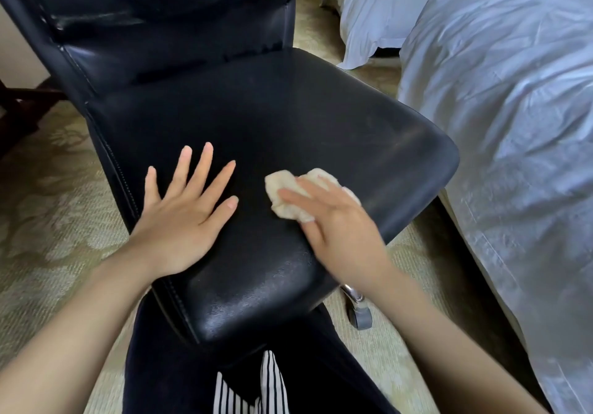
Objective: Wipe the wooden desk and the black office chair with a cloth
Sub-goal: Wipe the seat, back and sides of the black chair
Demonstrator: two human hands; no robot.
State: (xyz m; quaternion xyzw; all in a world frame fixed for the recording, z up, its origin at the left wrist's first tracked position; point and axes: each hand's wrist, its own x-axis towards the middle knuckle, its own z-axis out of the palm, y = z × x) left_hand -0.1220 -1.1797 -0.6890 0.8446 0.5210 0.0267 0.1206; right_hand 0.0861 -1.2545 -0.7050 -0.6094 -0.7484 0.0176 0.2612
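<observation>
Head view: the black office chair (288, 118) stands beside a bed (497, 92). Left hand (179, 221) lies flat on the seat, fingers spread, holding nothing. Right hand (340, 230), slightly blurred, presses a crumpled pale cloth (285, 189) onto the seat under nearly straight fingers

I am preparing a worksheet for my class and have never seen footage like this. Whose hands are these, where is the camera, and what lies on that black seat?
There is no machine here. A person wears one wide-angle camera on the head, looking down at their own bare hands. The left hand rests flat, fingers spread, on the seat of the black office chair. The right hand, slightly blurred, presses a crumpled pale cloth onto the same seat. A bed with white sheets stands to the right, and patterned carpet covers the floor.
</observation>
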